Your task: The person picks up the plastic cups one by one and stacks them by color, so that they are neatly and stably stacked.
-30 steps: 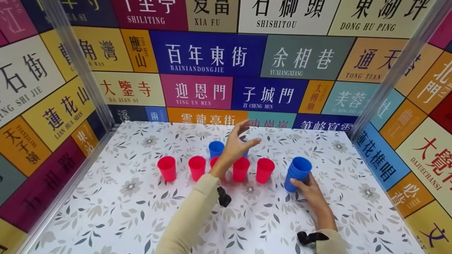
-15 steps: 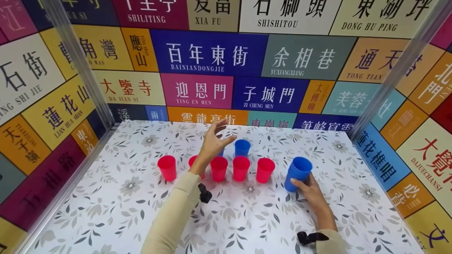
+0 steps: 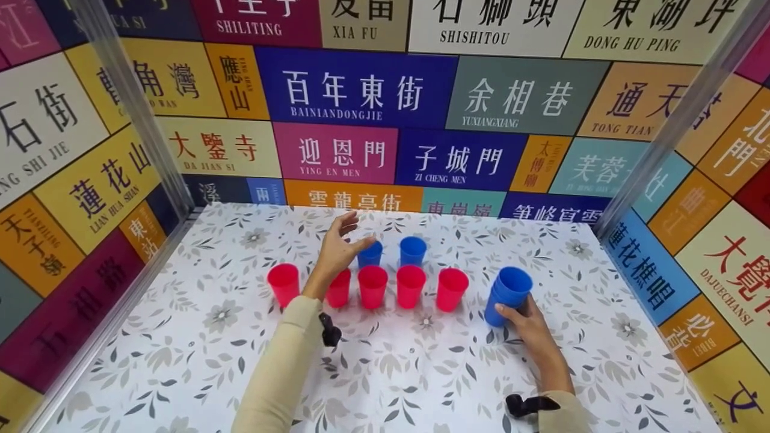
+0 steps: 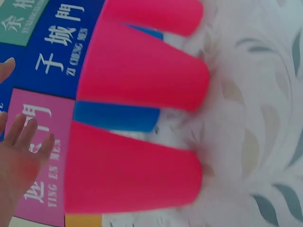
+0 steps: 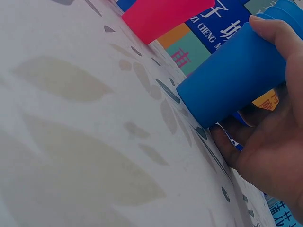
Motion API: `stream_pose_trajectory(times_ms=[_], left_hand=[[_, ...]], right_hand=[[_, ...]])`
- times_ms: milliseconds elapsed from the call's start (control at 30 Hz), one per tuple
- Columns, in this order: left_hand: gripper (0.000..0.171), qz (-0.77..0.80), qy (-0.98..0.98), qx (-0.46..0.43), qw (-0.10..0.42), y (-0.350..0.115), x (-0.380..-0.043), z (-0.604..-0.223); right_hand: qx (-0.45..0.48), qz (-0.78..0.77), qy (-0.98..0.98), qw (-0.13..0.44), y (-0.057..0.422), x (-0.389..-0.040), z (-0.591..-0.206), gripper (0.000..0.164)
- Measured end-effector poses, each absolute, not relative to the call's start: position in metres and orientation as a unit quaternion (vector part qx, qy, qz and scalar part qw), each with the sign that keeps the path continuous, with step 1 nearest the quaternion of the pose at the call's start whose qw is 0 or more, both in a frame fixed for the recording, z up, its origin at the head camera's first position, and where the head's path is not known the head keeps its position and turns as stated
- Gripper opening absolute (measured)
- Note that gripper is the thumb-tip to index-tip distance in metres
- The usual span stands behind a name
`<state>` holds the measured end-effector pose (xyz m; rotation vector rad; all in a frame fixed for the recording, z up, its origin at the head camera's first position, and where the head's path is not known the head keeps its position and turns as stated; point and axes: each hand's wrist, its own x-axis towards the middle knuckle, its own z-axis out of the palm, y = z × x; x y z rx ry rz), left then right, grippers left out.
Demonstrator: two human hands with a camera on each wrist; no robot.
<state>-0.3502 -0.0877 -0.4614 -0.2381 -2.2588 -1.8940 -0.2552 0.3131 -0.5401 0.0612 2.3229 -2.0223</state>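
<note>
My left hand hovers over the row of red cups, just left of a standing blue cup. Its fingers are spread and hold nothing, as the left wrist view also shows with the hand beyond a red cup. A second blue cup stands behind the row. On the right, my right hand grips a stack of blue cups, thumb in front and fingers around the far side. In the right wrist view the stack meets the table or nearly so; I cannot tell which.
Several red cups stand upright in a row across the table, from the leftmost red cup to the rightmost red cup. Sign-printed walls enclose the flower-patterned table at the back and sides.
My left hand has moved left, from above the right-hand blue cup to left of the other one, uncovering both blue cups. The right hand and its stack have stayed put.
</note>
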Motion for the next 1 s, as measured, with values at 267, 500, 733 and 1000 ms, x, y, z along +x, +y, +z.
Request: stream_pose_trajectory(times_ms=[267, 500, 733, 1000], left_hand=[[0.075, -0.601, -0.794, -0.075, 0.06, -0.098, -0.353, -0.474], [0.077, -0.575, -0.814, -0.064, 0.054, -0.096, -0.359, -0.477], [0.078, -0.545, -0.835, -0.063, 0.029, -0.095, -0.365, -0.475], [0.08, -0.508, -0.855, -0.091, -0.047, -0.111, -0.371, -0.472]], right_hand=[[0.027, -0.65, 0.758, 0.035, 0.315, -0.254, -0.542, 0.09], [0.027, -0.655, 0.755, 0.03, 0.316, -0.253, -0.541, 0.088], [0.027, -0.658, 0.752, 0.03, 0.315, -0.252, -0.538, 0.088], [0.024, -0.653, 0.756, 0.032, 0.312, -0.253, -0.538, 0.089]])
